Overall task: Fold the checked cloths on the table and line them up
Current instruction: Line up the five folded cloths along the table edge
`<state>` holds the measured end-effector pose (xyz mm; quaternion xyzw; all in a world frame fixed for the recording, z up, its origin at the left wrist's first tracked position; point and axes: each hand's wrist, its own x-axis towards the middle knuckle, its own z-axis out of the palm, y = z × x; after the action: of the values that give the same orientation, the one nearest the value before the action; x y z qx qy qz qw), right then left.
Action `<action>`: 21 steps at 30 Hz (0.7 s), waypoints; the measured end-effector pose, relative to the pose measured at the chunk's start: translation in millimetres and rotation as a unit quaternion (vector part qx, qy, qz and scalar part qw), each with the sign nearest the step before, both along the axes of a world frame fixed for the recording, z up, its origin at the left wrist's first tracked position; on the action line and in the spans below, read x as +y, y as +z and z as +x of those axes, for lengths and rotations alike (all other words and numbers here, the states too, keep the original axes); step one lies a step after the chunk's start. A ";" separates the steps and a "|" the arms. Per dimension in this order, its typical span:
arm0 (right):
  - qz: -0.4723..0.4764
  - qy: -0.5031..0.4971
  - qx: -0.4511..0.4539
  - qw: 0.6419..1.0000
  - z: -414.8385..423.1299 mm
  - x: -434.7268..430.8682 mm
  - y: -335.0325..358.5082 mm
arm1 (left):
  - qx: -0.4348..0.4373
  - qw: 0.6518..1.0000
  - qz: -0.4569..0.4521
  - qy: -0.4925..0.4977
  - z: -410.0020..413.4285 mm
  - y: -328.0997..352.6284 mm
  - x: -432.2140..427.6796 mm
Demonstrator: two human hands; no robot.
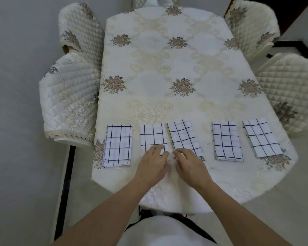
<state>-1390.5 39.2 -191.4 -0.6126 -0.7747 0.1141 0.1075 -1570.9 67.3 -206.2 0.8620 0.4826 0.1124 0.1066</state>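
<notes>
5 folded white black-checked cloths in a row along near edge of cream floral tablecloth. Left hand, right hand: fingers loosely curved, touching middle 2 cloths' near ends; grip indeterminate. Risk: dragging skews alignment, unfolds layers.

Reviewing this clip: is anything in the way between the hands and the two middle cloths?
Nothing visible. The left hand rests on the near edge of the second cloth from the left, and the right hand on the near edge of the middle cloth. Only bare tablecloth lies around them.
</notes>
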 end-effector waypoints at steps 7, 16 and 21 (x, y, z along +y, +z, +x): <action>-0.045 0.024 -0.075 0.996 75.0 11.2 0.7 | 0.024 0.998 -0.055 -0.032 65.2 2.0 4.6; -0.083 0.096 -0.074 0.989 109.9 12.8 -28.0 | 0.098 0.994 -0.054 0.018 93.6 -4.1 5.4; -0.093 0.101 -0.078 0.987 118.2 12.0 -36.1 | 0.099 0.992 -0.071 0.036 99.6 -8.0 7.6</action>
<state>-1272.3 51.2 -227.5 -0.5452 -0.8249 0.1476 -0.0228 -1471.3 74.9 -214.2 0.8414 0.5279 -0.0038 0.1152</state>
